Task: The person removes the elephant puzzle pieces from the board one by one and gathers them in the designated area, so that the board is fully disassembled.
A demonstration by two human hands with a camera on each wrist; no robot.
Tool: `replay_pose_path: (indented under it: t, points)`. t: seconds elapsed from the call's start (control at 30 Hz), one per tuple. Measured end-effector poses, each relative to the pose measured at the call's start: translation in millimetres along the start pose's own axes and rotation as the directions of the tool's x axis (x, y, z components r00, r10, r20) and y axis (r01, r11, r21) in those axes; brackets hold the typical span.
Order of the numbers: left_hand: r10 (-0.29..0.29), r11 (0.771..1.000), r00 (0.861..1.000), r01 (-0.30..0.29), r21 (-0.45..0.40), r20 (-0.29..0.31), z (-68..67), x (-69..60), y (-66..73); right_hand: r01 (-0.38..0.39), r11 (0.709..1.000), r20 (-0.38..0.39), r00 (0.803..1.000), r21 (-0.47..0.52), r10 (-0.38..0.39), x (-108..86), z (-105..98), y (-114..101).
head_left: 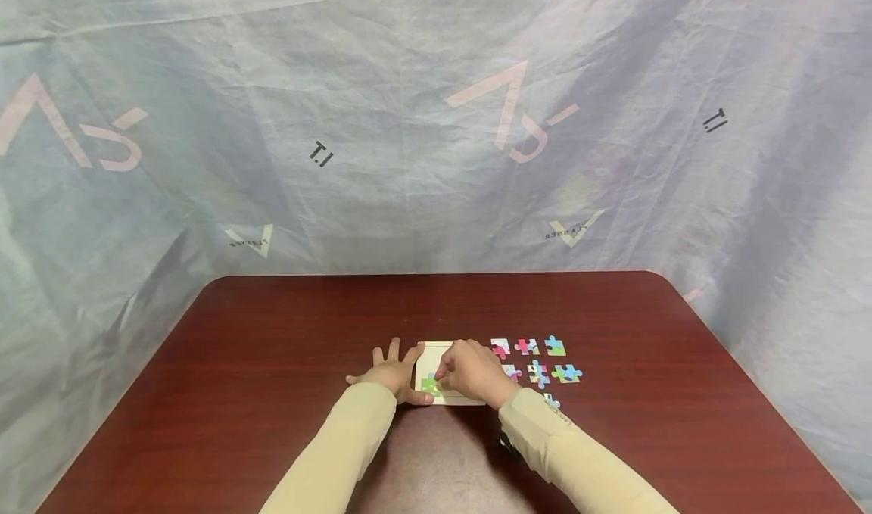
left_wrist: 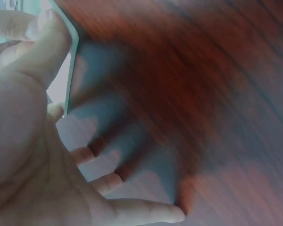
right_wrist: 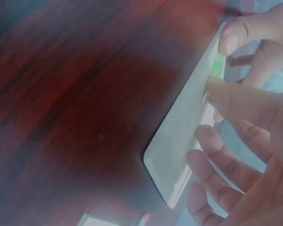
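A shallow pale puzzle tray (head_left: 428, 359) lies on the table, with a green puzzle piece (head_left: 429, 384) in its near left corner. My left hand (head_left: 391, 374) rests beside the tray with fingers spread. Its thumb touches the near left corner and its index finger the far left one. Over the tray, my right hand (head_left: 473, 370) pinches at the green piece's right side with thumb (right_wrist: 226, 96) and index finger, the other fingers loosely bent. Those fingers largely hide what lies between them. The right wrist view shows a bit of green just beyond the thumb.
Several loose puzzle pieces lie in rows right of the tray, among them a blue-green piece (head_left: 567, 374) and a pink-white piece (head_left: 500, 346). One piece (head_left: 552, 400) is partly behind the right sleeve. A grey sheet (head_left: 409, 158) hangs behind the dark red table (head_left: 286, 332).
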State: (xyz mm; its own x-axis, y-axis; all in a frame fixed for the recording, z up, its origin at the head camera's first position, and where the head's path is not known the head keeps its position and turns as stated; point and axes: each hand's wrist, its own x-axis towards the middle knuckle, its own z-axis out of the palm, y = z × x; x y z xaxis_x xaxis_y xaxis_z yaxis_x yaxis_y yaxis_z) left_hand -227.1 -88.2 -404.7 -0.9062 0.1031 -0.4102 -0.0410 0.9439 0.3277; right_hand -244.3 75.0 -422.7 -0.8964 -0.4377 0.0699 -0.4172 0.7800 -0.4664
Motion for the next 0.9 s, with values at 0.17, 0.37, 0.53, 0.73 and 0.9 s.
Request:
replay_pose_path:
  t: [0.17,0.37,0.53,0.73,0.9]
  points:
    - [-0.006,1.0,1.0,0.006,-0.002,0.004,-1.4,0.0,0.3,0.026,0.999,0.013,1.0,0.02,-0.026,2.7,-0.2,1.9]
    - [-0.008,1.0,1.0,0.008,-0.011,-0.009,0.4,2.5,-1.3,0.036,0.999,-0.001,0.999,0.012,-0.036,1.0,1.7,5.0]
    - [-0.014,1.0,1.0,0.014,-0.016,-0.016,2.0,5.8,-2.3,0.046,0.999,-0.023,0.999,0.017,-0.045,-1.3,2.1,5.6]
    - [-0.021,1.0,1.0,0.021,-0.007,-0.003,2.0,7.1,-2.1,0.059,0.998,-0.031,0.998,-0.002,-0.059,-2.5,2.2,5.6]
    - [-0.021,1.0,1.0,0.021,-0.01,0.002,2.3,7.0,-2.3,0.061,0.998,-0.037,0.997,-0.02,-0.062,-2.1,3.6,6.3]
